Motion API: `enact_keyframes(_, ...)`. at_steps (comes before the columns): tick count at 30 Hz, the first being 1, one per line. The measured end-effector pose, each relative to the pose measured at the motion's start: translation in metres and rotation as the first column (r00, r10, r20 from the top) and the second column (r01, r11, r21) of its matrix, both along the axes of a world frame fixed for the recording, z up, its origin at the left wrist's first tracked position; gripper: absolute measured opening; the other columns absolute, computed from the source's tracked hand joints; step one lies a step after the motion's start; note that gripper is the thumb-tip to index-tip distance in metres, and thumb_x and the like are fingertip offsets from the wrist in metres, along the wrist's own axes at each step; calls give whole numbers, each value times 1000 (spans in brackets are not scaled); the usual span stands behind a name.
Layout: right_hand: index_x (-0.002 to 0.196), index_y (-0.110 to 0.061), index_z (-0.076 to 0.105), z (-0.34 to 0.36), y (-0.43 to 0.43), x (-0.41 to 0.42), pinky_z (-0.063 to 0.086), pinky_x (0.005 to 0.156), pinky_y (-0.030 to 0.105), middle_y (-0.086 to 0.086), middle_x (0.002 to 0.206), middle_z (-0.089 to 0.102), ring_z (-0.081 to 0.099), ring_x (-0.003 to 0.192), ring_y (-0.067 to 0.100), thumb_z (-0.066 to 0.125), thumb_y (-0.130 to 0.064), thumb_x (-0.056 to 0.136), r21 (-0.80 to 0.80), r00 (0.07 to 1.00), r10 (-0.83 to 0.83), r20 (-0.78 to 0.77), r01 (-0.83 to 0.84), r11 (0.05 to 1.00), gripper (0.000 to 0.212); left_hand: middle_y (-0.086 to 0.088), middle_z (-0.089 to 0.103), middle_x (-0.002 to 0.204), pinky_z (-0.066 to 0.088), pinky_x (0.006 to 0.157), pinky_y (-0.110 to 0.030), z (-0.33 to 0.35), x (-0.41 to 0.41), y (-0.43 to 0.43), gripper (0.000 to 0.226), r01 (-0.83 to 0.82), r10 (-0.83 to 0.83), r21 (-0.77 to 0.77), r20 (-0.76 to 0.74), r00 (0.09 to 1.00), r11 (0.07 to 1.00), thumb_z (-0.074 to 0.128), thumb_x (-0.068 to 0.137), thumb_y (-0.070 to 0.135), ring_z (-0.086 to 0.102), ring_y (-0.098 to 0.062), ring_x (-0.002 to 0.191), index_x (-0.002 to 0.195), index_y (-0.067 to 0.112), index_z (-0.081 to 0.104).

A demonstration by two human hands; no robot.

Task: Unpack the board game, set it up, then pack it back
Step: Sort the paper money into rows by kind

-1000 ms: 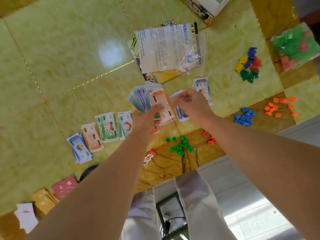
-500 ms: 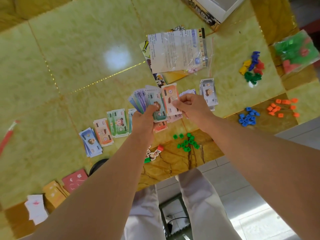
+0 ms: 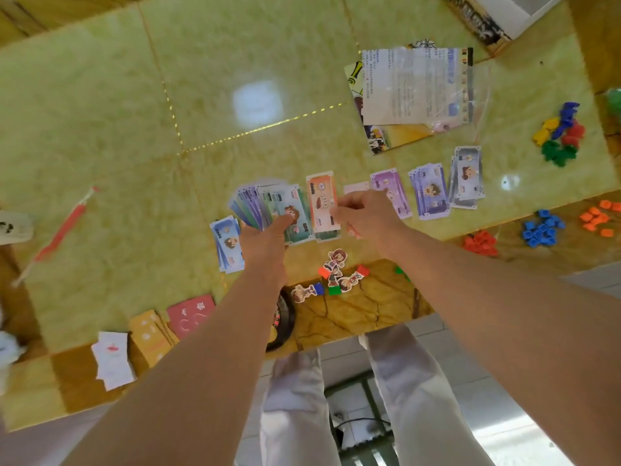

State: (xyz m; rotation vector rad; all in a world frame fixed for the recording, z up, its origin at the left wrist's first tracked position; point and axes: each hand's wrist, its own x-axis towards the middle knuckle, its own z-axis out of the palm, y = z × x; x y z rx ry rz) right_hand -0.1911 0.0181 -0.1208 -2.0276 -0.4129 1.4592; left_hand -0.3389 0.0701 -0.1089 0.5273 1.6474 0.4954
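The left hand (image 3: pixel 267 238) grips a fan of play-money notes (image 3: pixel 268 205) above the table (image 3: pixel 100 129), thumb curled across the front of a green one. The right hand (image 3: pixel 368 213) pinches the side of an orange note (image 3: pixel 322 200) at the fan's right end between thumb and fingers.

The table's near edge is crowded. A white card deck (image 3: pixel 112 359), a yellow deck (image 3: pixel 153 332), a red deck (image 3: pixel 191 312) and the character standees (image 3: pixel 336 274) all lie close to it. Sorted piles lie on either side of the hands: a blue pile (image 3: pixel 228 245) to the left, then purple (image 3: pixel 391 193), lilac (image 3: pixel 431 191) and grey (image 3: pixel 467 178) to the right. Blue houses (image 3: pixel 542 227) and orange houses (image 3: pixel 598 216) sit near the right edge. The widest open room is the bare far-left half of the top.

A printed rule sheet in a clear bag (image 3: pixel 416 85) lies at the far side. Its text and the notes' numerals are too blurred to read.
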Motion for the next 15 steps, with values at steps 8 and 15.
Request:
enact_keyframes(8,75,-19,62,-15,34,-79,52,79,32,-3,68,58,59,74,13,80,-11,76,-3,981,79,176,-79,997,20,-2,74,98,55,84,-38,-9,-89,25,30,13,-13,-9,10,1000,1000,80,74,9,71,-22,92,100,15,66)
enact_keyframes(15,75,-19,56,-33,59,-122,44,62,24,-8,66,53,52,62,6,75,-11,80,-58,938,60,342,-43,997,21,-3,74,95,57,81,-38,-14,-132,44,23,-18,19,-15,106,994,1000,76,77,2,72,-22,89,92,16,67)
